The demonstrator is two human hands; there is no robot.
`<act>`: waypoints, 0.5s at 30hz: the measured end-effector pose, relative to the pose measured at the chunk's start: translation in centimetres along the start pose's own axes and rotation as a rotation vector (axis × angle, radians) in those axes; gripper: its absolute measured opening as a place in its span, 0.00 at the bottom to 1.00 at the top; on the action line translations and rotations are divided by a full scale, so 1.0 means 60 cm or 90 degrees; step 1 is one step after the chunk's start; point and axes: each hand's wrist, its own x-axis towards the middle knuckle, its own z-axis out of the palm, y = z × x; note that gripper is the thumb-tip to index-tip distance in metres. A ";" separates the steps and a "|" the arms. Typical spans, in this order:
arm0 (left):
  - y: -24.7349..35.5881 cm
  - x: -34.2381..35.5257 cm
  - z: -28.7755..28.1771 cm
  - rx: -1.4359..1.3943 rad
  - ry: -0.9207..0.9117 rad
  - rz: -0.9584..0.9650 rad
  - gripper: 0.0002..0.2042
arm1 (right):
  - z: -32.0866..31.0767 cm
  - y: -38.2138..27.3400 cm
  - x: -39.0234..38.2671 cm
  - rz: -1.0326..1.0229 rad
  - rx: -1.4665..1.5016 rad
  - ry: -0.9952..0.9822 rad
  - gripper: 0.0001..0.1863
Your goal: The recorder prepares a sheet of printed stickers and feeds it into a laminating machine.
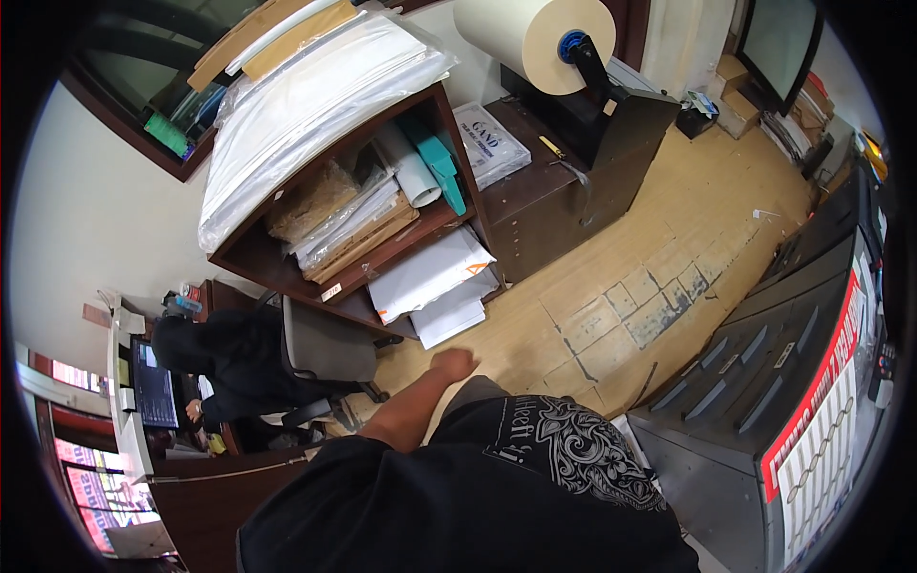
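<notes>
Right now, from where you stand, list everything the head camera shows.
wooden shelf unit: one, dark brown, upper left
plastic-wrapped sheets: one stack, clear and white, on top of the shelf unit
white packets: a few, white, lowest shelf
teal folder: one, teal, upper shelf
paper roll: one, cream, on the black machine at top
black machine: one, black, top centre
dark cabinet: one, brown, beside the machine
office chair: one, grey, left of centre
seated person: one, in black, at the left desk
monitor: one, dark, far left
drawer cabinet: one, grey, right
floor: tan, worn patch at centre
left hand: one, closed, holding nothing visible
right hand: not in view
</notes>
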 end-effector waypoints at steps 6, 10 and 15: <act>0.069 0.127 -0.285 -0.458 0.708 -0.141 0.23 | -0.075 -0.167 -0.021 -0.066 -0.098 0.003 0.12; 0.012 0.190 -0.447 -0.218 0.751 -0.301 0.28 | -0.095 -0.257 -0.026 -0.097 -0.184 0.021 0.13; -0.021 0.218 -0.510 -0.068 0.538 -0.358 0.29 | -0.095 -0.271 -0.029 -0.136 -0.016 -0.033 0.15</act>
